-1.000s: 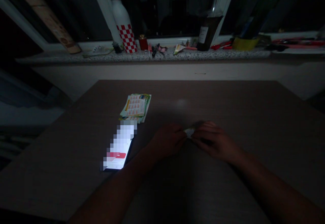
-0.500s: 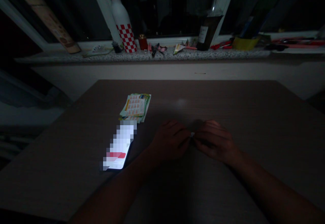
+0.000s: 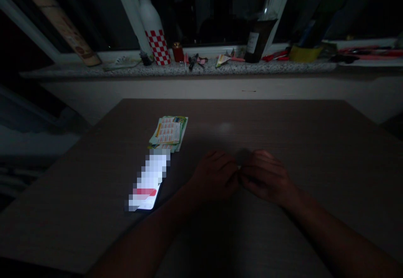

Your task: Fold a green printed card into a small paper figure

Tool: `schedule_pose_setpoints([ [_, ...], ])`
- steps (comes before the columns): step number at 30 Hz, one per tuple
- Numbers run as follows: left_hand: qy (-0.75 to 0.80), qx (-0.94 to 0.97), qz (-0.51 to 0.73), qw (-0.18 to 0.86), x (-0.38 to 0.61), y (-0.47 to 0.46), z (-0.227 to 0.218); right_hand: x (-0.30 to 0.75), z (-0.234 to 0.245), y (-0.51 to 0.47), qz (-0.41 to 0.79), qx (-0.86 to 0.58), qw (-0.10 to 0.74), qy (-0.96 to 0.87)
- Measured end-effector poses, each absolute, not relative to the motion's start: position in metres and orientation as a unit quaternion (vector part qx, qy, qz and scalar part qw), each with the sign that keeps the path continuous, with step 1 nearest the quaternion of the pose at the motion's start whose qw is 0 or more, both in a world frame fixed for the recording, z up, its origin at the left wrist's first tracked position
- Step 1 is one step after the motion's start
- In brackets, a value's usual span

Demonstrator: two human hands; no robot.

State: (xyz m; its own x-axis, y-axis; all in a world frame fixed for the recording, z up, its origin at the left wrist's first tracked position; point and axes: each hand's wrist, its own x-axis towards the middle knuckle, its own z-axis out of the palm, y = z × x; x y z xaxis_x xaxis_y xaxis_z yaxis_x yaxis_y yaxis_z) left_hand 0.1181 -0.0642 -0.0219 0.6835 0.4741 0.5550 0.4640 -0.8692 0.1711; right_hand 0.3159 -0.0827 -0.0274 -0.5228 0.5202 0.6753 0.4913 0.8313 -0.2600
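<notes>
Over the dim wooden table [image 3: 299,143], my left hand [image 3: 217,175] and my right hand [image 3: 266,175] meet at the fingertips. Both are closed, thumbs and fingers pinched together. A tiny pale scrap [image 3: 239,167] shows between them, mostly covered by the fingers and too small to name. Left of my left hand lies a phone [image 3: 146,200] with a lit screen, partly blurred out. Just beyond the phone is a stack of printed cards [image 3: 169,131] with orange rows and green edges.
A granite windowsill [image 3: 126,74] runs behind the table. On it stand a red-and-white checkered bottle [image 3: 157,45], a tall tan bottle [image 3: 66,30], a small red jar [image 3: 178,52], a dark pouch [image 3: 256,43] and a green bottle [image 3: 330,5] by a yellow holder [image 3: 305,54].
My left hand has shifted slightly right, closing the small gap to my right hand. Less of the pale scrap shows now. The phone and cards have stayed put.
</notes>
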Motion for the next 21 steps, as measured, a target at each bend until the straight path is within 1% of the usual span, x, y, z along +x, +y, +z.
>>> schedule_pose_setpoints([
  [8, 0.257, 0.916, 0.310, 0.002, 0.1190, -0.0632, -0.0227, 0.3142, -0.0245, -0.0847, 0.006, -0.269, 0.408, -0.873],
  [16, 0.257, 0.912, 0.319, 0.003, 0.1189, -0.0634, -0.0218, 0.3146, -0.0240, -0.0851, 0.025, -0.284, 0.408, -0.868],
  [21, 0.248, 0.912, 0.327, -0.008, 0.1186, -0.0612, -0.0224, 0.3142, -0.0235, -0.0855, 0.010, -0.278, 0.419, -0.864],
])
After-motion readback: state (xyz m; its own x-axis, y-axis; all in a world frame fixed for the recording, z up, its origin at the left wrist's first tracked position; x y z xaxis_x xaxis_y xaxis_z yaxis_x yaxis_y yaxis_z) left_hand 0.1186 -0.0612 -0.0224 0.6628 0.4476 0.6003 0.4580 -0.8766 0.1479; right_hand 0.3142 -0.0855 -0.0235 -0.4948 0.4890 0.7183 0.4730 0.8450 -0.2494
